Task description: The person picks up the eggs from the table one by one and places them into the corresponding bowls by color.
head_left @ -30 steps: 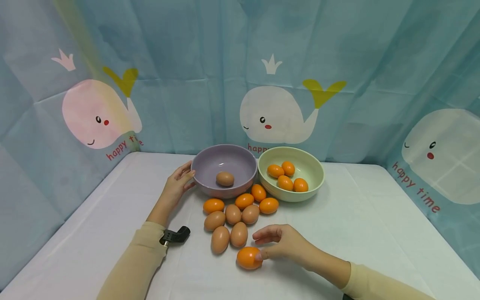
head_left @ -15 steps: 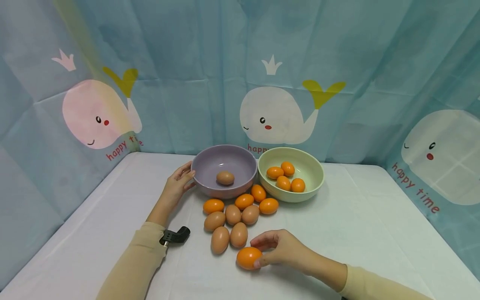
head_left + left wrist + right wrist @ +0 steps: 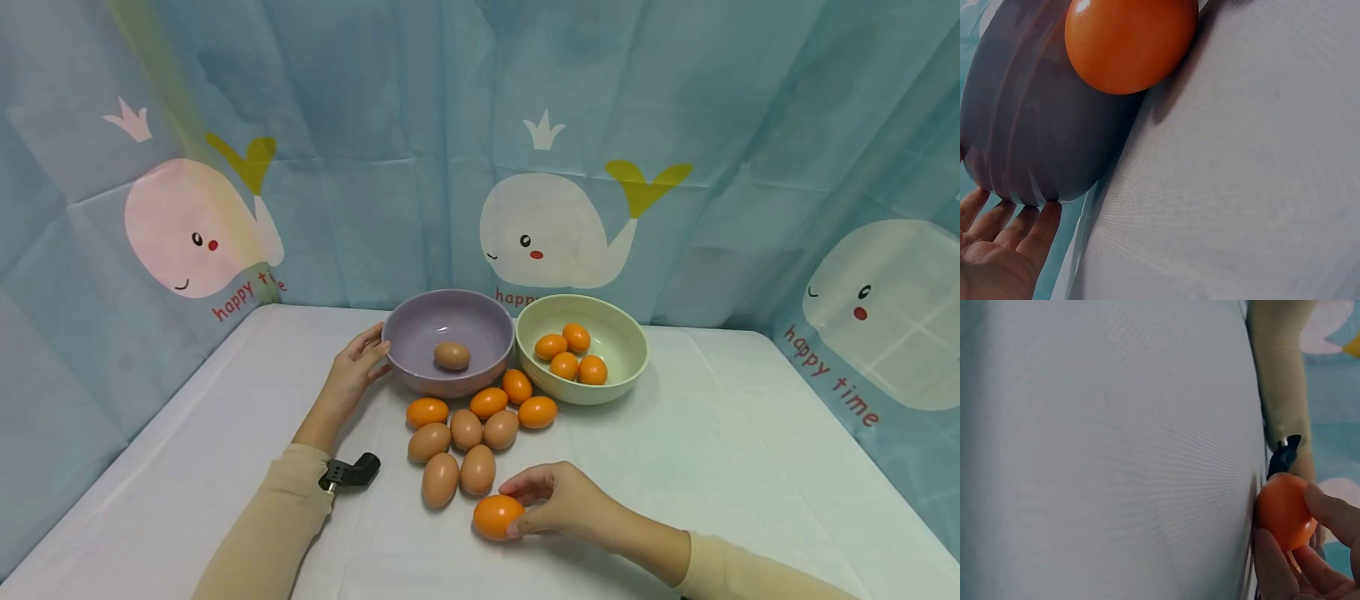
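My left hand (image 3: 356,360) rests at the left side of the purple bowl (image 3: 397,367), thumb by the rim. In the left wrist view its straight fingers (image 3: 1040,234) touch the bowl's outer wall. One brown egg (image 3: 452,357) lies in that bowl. Near the front of the table, my right hand (image 3: 566,502) pinches a glossy orange egg (image 3: 498,517) from its right side. The right wrist view shows thumb and fingers around this orange egg (image 3: 1284,509), close to the cloth. Several brown eggs (image 3: 440,481) and orange eggs (image 3: 537,412) lie grouped before the bowls.
A light green bowl (image 3: 637,362) with several orange eggs inside stands directly right of the purple one. White cloth (image 3: 735,442) covers the table. A blue curtain (image 3: 390,167) printed with whales hangs behind and along the sides.
My right hand has closed in on the front orange egg, its fingers coming down around it. Eggs in the green bowl have rolled slightly. My left hand stays at the purple bowl.
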The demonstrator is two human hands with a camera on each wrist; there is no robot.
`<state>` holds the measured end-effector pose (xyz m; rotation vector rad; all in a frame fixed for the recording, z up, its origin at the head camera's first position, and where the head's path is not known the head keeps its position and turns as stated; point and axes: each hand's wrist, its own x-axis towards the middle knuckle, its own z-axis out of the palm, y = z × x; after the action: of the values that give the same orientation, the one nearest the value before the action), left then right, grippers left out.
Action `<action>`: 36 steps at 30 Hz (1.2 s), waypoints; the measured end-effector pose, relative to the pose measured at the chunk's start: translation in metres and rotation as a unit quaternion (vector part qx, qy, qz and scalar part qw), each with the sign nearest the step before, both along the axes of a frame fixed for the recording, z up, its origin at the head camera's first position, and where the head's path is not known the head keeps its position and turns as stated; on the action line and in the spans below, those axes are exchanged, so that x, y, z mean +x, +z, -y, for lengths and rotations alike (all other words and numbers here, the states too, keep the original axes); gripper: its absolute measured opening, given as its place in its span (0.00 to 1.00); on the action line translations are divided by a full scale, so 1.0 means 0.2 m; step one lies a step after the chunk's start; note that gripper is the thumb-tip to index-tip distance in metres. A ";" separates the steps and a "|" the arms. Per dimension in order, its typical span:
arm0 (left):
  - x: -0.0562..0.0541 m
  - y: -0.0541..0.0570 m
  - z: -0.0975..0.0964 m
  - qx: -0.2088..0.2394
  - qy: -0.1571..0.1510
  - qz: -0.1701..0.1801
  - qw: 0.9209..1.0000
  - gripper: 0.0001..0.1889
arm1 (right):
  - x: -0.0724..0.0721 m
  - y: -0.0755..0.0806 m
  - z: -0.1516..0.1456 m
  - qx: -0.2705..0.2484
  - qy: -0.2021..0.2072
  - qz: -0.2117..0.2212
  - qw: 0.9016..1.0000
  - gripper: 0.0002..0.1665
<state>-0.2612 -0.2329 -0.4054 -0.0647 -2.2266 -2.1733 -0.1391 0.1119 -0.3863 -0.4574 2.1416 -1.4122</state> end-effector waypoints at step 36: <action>0.00 -0.01 0.01 -0.011 -0.002 -0.005 1.000 0.33 | -0.61 0.36 -0.10 -0.025 -0.180 -0.069 0.981 0.29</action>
<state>-0.2610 -0.2354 -0.4083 -0.0808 -2.2472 -2.1451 -0.2615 0.1314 -0.3144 -0.1939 2.3953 -1.6736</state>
